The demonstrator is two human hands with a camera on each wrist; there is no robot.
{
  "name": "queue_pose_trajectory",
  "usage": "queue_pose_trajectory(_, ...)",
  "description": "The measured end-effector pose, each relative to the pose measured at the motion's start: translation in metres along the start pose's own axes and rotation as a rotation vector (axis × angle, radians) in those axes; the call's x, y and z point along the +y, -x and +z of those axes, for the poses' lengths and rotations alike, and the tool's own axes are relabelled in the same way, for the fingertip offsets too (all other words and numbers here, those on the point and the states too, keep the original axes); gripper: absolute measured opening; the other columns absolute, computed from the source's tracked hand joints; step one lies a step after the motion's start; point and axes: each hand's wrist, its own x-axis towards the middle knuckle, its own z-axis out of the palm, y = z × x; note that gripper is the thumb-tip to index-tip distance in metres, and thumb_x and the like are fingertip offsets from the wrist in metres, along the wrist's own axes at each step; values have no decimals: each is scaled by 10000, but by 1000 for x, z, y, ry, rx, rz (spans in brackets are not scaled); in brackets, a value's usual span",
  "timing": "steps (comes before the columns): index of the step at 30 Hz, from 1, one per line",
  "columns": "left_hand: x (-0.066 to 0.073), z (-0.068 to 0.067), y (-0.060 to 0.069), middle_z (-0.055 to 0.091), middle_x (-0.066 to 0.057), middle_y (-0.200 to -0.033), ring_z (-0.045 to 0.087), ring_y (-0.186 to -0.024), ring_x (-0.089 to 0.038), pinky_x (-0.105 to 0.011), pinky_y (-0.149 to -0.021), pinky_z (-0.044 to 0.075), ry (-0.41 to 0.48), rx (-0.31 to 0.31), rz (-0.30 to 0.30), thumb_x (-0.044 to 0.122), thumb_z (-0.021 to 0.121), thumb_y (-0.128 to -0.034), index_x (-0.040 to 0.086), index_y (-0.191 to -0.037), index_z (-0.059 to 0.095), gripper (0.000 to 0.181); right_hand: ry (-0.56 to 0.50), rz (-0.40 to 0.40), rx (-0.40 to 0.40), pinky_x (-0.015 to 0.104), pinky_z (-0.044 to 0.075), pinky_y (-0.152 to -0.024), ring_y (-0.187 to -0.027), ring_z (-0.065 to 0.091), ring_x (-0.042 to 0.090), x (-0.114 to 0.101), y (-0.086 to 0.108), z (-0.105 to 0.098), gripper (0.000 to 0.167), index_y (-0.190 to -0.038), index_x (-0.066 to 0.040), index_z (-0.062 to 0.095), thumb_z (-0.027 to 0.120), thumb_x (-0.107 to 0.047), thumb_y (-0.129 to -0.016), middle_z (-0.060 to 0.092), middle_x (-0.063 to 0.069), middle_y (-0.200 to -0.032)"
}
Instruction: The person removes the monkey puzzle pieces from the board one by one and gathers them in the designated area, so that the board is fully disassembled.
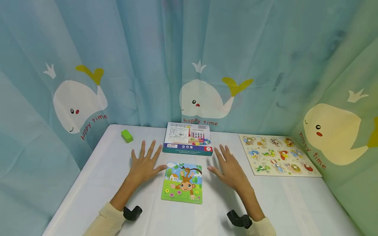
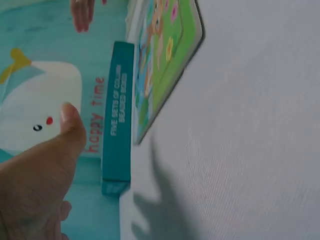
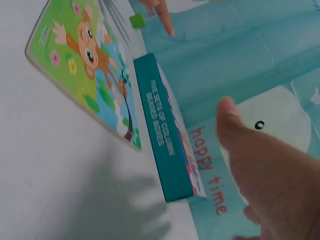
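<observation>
A square monkey picture puzzle (image 1: 184,183) lies flat on the white table, its pieces seated in the board. My left hand (image 1: 144,166) is spread to the left of the puzzle, thumb near its upper left corner. To the right of it, my right hand (image 1: 228,168) is held with fingers extended. Both hands hold nothing; in the wrist views they hover over the table and cast shadows on it. Just behind the puzzle lies a flat box (image 1: 187,139) labelled as column beaded boxes, its teal side (image 2: 119,120) facing me.
A green block (image 1: 127,136) sits at the back left of the table. On the right lies a wooden board (image 1: 279,155) with several insect-shaped knob pieces. Blue curtains (image 1: 147,65) with whale prints enclose the back and sides. A black band device (image 1: 132,213) is on each wrist.
</observation>
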Motion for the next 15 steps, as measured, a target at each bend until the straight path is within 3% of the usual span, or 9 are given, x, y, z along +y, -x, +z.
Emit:
queue_pose_trajectory(3, 6, -2, 4, 178, -134, -1634, 127, -1472, -491, -773, -1048, 192, 11, 1, 25, 646, 524, -898, 184, -1547, 299, 827, -76, -41, 42, 568, 400, -1060, -1424, 350, 382, -8, -5, 2, 708, -1492, -86, 400, 602, -475, -936, 344, 167, -1563)
queue_pose_trajectory(7, 20, -6, 12, 270, -142, -1603, 247, -1446, -470, -741, -1056, 243, 37, -54, 85, 585, 534, -925, 179, -1538, 320, 766, -220, -94, 65, 524, 464, -1004, -1318, 493, 337, -20, -15, 7, 476, -1375, -84, 550, 584, -346, -980, 479, 156, -1447)
queue_pose_trajectory(10, 34, -6, 21, 341, -140, -1570, 330, -1416, -449, -698, -1053, 306, 44, -94, 162, 547, 545, -936, 171, -1513, 376, 709, -334, -139, 42, 453, 526, -915, -1180, 578, 288, -28, -25, 15, 319, -1254, -66, 635, 580, -236, -990, 565, 145, -1300)
queue_pose_trajectory(15, 59, -7, 36, 477, -158, -1473, 487, -1317, -403, -541, -975, 482, 17, -86, 341, 490, 576, -940, 116, -1390, 549, 586, -493, -168, -44, 279, 552, -768, -974, 607, 210, -36, -36, 33, 219, -1133, -15, 686, 567, -129, -989, 632, 97, -1091)
